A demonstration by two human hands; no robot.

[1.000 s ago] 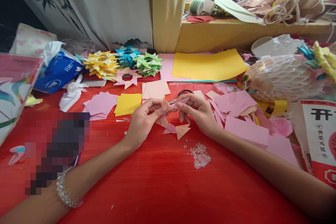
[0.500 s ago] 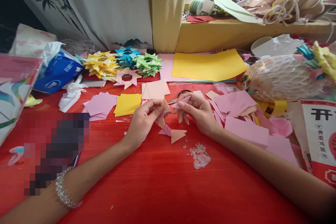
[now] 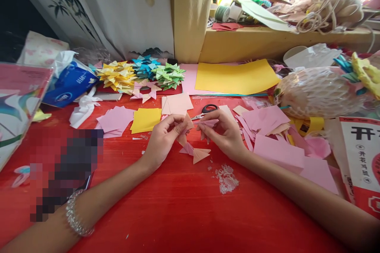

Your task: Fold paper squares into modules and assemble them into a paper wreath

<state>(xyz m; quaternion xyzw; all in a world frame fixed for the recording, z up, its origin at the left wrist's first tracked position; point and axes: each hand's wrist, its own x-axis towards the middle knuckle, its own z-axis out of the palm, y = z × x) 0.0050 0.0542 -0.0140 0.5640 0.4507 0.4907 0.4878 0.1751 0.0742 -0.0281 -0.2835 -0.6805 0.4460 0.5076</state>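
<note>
My left hand (image 3: 162,138) pinches a small peach folded paper piece (image 3: 187,121) between thumb and fingers. My right hand (image 3: 226,131) holds a small pink folded paper piece (image 3: 208,123) by its fingertips, a few centimetres from the left one. Both hands hover over the red table (image 3: 178,205). Just below them lies a finished folded shape, pink and peach (image 3: 196,153). Black-handled scissors (image 3: 206,110) lie right behind my hands.
Piles of folded yellow (image 3: 115,75), blue (image 3: 144,65) and green (image 3: 169,75) paper shapes sit at the back. Pink squares (image 3: 115,120), a yellow square (image 3: 146,119), a large yellow sheet (image 3: 236,76) and loose pink sheets (image 3: 279,150) surround my hands. A blue tissue pack (image 3: 69,85) lies left.
My hands have drawn slightly apart, each keeping its paper piece. The folded pink and peach shape came down onto the table below them. The view shifted down a little.
</note>
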